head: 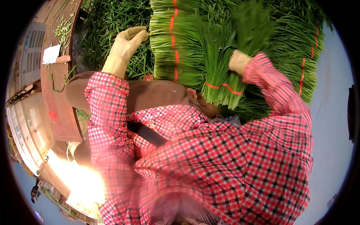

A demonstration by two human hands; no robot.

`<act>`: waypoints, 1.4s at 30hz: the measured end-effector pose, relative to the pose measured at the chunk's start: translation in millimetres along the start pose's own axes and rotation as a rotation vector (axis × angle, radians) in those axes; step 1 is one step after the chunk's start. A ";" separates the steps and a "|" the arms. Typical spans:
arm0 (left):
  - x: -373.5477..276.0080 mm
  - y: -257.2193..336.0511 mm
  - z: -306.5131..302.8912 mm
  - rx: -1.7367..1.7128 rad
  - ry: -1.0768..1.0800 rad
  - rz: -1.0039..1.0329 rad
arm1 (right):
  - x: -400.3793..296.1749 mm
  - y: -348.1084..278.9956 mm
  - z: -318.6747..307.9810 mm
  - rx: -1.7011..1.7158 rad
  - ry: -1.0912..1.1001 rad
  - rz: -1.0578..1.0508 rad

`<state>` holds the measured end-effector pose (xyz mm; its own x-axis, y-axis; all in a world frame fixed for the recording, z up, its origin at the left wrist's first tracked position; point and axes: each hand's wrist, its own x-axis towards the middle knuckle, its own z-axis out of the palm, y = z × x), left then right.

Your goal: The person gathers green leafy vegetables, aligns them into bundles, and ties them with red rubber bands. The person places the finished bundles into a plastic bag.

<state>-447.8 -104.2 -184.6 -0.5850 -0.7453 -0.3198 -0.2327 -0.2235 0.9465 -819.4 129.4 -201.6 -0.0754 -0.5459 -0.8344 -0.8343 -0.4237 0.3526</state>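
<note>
My right hand (239,61), in a cream rubber glove, grips a bundle of garlic chives (234,90) around its leaves. A red band ties this bundle near its cut stem ends, and its leafy end is blurred. Just left of it, another red-banded bundle (215,64) points its stem ends towards me. My left hand (130,40), gloved too, is bent with its fingertips at the pale stem ends of a stack of banded chive bundles (180,42). Nothing shows in the left hand; whether its fingertips touch the stems is unclear.
More banded bundles (303,64) lie on the right. Loose green leaves (112,17) spread beyond my left hand. On the left, a wooden board (62,104) carries stem trimmings (63,31) and a wooden-handled knife (53,56). Plastic crates (29,118) stand past it.
</note>
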 end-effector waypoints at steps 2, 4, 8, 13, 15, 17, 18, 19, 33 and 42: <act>-10.7 3.3 -2.9 0.016 -0.011 -0.011 | 26.3 -31.4 22.3 -0.267 -0.148 -0.204; -12.5 5.4 -6.2 0.021 -0.004 0.008 | 33.2 -33.5 5.8 -0.246 -0.294 -0.305; -15.5 -0.7 -15.5 0.047 0.016 0.022 | -37.6 7.6 34.1 -0.466 0.687 -0.125; -12.6 -9.0 -15.2 0.094 -0.013 0.039 | -122.2 -31.0 27.9 1.027 0.603 0.725; -14.5 -1.8 -11.5 0.159 -0.028 0.024 | -100.2 -73.8 95.6 1.360 0.429 0.770; -20.4 4.6 -13.8 0.206 -0.010 0.010 | -79.7 -106.1 82.9 1.325 0.288 0.777; -25.0 6.0 -14.3 0.228 -0.001 -0.001 | -69.6 -110.8 63.1 1.368 0.147 0.858; -25.7 6.1 -14.7 0.227 0.000 0.000 | -59.2 -113.7 66.0 1.363 0.217 0.951; -18.7 0.0 -10.5 0.269 -0.032 -0.007 | -127.5 -55.3 78.4 2.266 0.864 0.626; -28.2 -2.7 -14.7 0.277 0.044 0.004 | -33.2 -106.6 -78.7 1.758 0.423 0.790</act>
<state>-419.3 -91.8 -177.5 -0.5530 -0.7739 -0.3086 -0.4376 -0.0454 0.8980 -685.0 135.9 -178.2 -0.7464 -0.4414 -0.4981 -0.2312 0.8738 -0.4278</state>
